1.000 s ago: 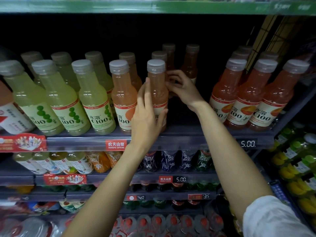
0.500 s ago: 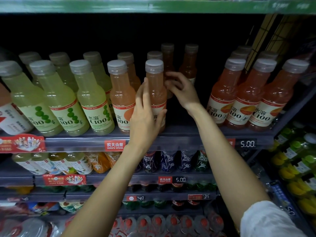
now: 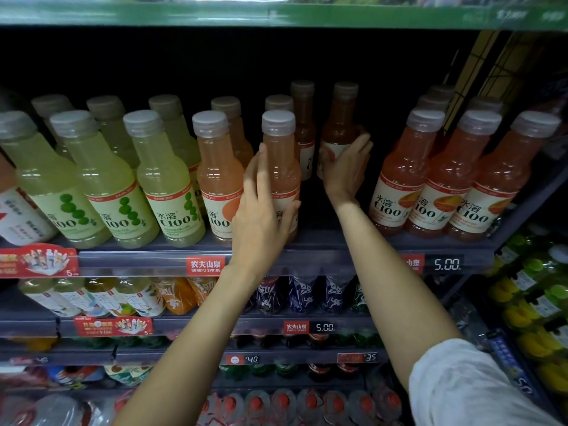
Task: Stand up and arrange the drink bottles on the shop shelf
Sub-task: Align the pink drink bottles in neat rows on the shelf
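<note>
On the shelf stand rows of C100 bottles with grey caps. My left hand holds a pale orange bottle at the front, fingers straight up its left side and thumb across its label. My right hand grips a darker orange bottle standing further back, just right of the gap in the front row. Another orange bottle stands behind, between the two hands.
Several green bottles fill the left of the shelf; three red-orange bottles stand at the right front. A green shelf edge runs overhead. Lower shelves hold more drinks, with price tags on the rails.
My right hand has moved right from behind the front bottle and taken hold of the darker bottle further back. My left hand has stayed on the front orange bottle.
</note>
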The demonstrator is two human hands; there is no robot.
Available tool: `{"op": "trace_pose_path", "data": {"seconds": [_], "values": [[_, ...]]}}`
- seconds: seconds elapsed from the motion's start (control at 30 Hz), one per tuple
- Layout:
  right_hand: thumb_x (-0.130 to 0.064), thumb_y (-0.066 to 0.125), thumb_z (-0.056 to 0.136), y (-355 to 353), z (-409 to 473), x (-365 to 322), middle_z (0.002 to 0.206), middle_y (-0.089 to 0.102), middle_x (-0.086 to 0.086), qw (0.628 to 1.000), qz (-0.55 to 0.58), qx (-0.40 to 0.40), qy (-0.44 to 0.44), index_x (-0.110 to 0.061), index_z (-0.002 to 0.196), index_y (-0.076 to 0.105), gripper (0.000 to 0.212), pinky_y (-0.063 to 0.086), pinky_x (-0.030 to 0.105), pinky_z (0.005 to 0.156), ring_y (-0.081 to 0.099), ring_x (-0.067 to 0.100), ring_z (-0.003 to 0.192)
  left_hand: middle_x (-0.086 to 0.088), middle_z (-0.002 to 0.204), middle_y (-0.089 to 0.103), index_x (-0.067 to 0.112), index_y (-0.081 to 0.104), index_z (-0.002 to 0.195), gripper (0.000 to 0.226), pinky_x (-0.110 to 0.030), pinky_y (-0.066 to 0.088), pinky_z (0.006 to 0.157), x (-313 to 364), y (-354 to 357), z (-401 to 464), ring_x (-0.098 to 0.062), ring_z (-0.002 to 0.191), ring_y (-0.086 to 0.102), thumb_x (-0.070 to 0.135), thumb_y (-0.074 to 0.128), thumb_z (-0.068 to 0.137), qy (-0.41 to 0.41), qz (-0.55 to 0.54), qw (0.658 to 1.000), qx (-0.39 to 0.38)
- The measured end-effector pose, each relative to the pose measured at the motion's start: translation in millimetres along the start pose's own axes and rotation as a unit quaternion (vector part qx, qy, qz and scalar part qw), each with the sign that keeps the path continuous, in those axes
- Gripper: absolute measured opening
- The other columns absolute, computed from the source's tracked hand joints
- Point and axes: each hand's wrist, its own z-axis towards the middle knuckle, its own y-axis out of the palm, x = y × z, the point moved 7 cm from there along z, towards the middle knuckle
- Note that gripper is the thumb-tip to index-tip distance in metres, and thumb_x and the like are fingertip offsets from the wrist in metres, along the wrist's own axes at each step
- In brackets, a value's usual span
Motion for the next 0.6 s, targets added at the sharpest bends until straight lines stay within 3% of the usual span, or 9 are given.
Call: {"op": "trace_pose_path", "data": {"seconds": [0.17, 0.3, 0.47, 0.53, 0.6], "values": [[-0.022, 0.069, 0.084, 8, 2, 12, 0.135, 0.047, 0.014, 0.997, 0.050, -0.053, 0.027, -0.007, 0.139, 0.027, 0.071, 0.044, 0.035, 0.091, 0.051, 0.028, 0.121, -0.015, 0.149, 0.032, 0.010, 0.012, 0.150, 0.088, -0.020, 0.039, 0.069, -1, 1, 0, -0.033, 0.114, 0.055, 0.026, 0.069, 0.086, 0.006, -0.003, 1.000, 0.002], [-0.019, 0.067, 0.086, -4, -16, 5, 0.135, 0.050, 0.009, 0.995, 0.071, -0.065, -0.007, -0.013, 0.141, 0.025, 0.070, 0.039, 0.025, 0.085, 0.054, 0.024, 0.119, -0.016, 0.149, 0.032, 0.011, 0.011, 0.150, 0.089, -0.021, 0.041, 0.069, -2, 2, -1, -0.034, 0.114, 0.055, 0.026, 0.070, 0.085, 0.010, -0.003, 1.000, 0.005], [-0.016, 0.068, 0.084, -28, -46, -1, 0.137, 0.050, 0.005, 0.991, 0.096, -0.078, -0.049, -0.016, 0.145, 0.024, 0.075, 0.042, 0.028, 0.093, 0.053, 0.019, 0.119, -0.017, 0.150, 0.031, 0.009, 0.011, 0.151, 0.088, -0.032, 0.052, 0.074, -1, 2, -1, -0.035, 0.123, 0.050, 0.025, 0.069, 0.087, 0.013, -0.005, 1.000, 0.013], [-0.017, 0.072, 0.081, -38, -53, -1, 0.133, 0.053, 0.006, 0.987, 0.117, -0.086, -0.067, -0.014, 0.143, 0.027, 0.077, 0.043, 0.023, 0.092, 0.055, 0.018, 0.116, -0.018, 0.151, 0.029, 0.006, 0.014, 0.150, 0.085, -0.032, 0.051, 0.081, -1, 2, -3, -0.033, 0.129, 0.044, 0.024, 0.068, 0.088, 0.012, -0.007, 1.000, 0.025], [-0.016, 0.076, 0.078, -47, -60, -1, 0.130, 0.055, 0.007, 0.985, 0.115, -0.091, -0.087, -0.012, 0.141, 0.029, 0.078, 0.042, 0.018, 0.090, 0.055, 0.015, 0.113, -0.020, 0.150, 0.028, 0.003, 0.018, 0.149, 0.079, -0.030, 0.043, 0.099, 2, 0, -7, -0.032, 0.136, 0.036, 0.025, 0.065, 0.090, 0.013, -0.017, 0.999, 0.044]]}}
